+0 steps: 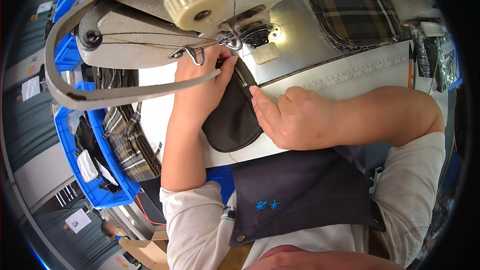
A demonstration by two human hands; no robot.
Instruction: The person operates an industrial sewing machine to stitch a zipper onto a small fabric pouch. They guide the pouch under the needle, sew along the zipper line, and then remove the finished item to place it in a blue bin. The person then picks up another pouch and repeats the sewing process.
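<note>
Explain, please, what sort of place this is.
It looks like a sewing workshop: there is a threaded sewing machine, a black fabric piece with a zipper touched by the left hand and right hand, and a plaid piece with frayed edges.

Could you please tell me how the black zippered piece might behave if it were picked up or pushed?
The black zippered piece looks like fabric lying flat, so it would probably be light and floppy. The zipper, with its row of teeth, may keep that part somewhat stiffer. With no rounded bulk showing, it would likely slide or crumple rather than roll.
</note>
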